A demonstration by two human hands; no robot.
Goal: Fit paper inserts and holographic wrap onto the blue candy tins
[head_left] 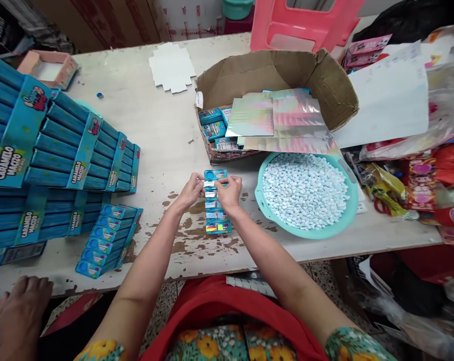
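Observation:
A column of several small blue candy boxes [218,227] lies on the worn table in front of me, with blue, whitish and yellow-red patches showing on their tops. At the second box from the far end, my left hand [191,191] has its fingers closed at the left edge. From the right, my right hand [229,192] pinches the same box, its fingers covering part of it. A pale strip shows between the fingertips. Just right of my right hand stands a turquoise basin [262,205] full of small pale-blue candies [305,193].
Stacked blue display packs [80,145] rise at the left, with a smaller bundle of boxes [108,240] in front. A cut-down carton [257,70] holds boxes and shiny sheets [287,118]. White card [172,67] lies at the back. Another person's hand [22,306] rests lower left.

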